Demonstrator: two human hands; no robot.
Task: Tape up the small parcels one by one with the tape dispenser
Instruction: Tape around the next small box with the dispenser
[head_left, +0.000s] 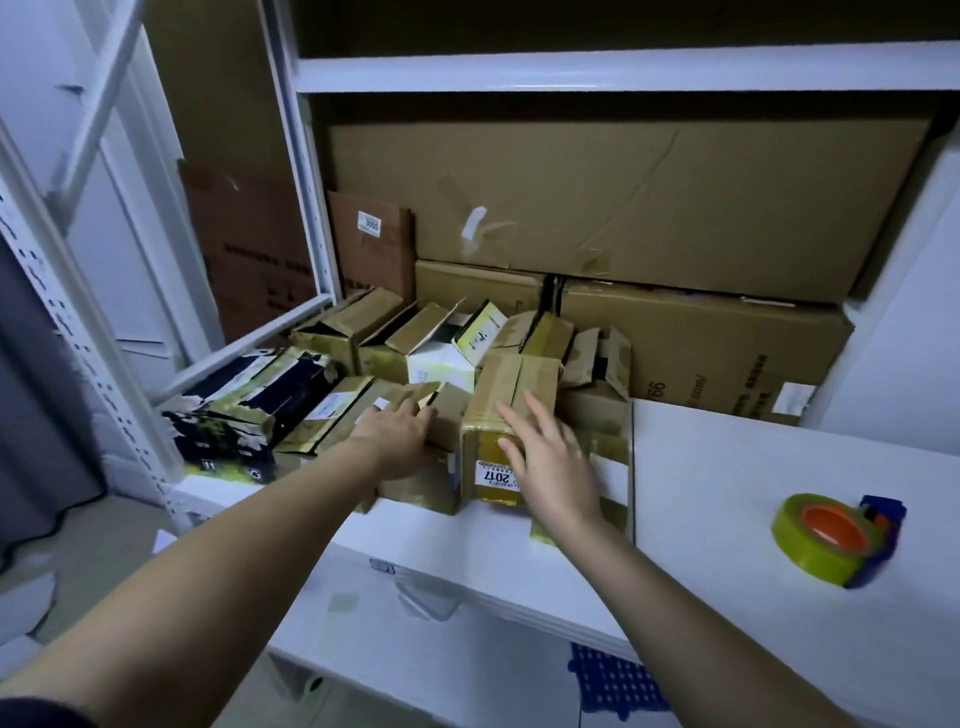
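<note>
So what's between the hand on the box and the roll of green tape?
In the head view, only bare white tabletop lies between the right hand, resting on the brown cardboard parcel labelled 2017, and the green tape dispenser.

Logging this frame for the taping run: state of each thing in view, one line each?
left hand: open, fingers resting on a small parcel
right hand: open, fingers spread against the labelled parcel
labelled parcel: upright, top flaps closed, yellow tape on its front
open parcels: flaps up, untaped
tape dispenser: lying on the white table, untouched
</note>
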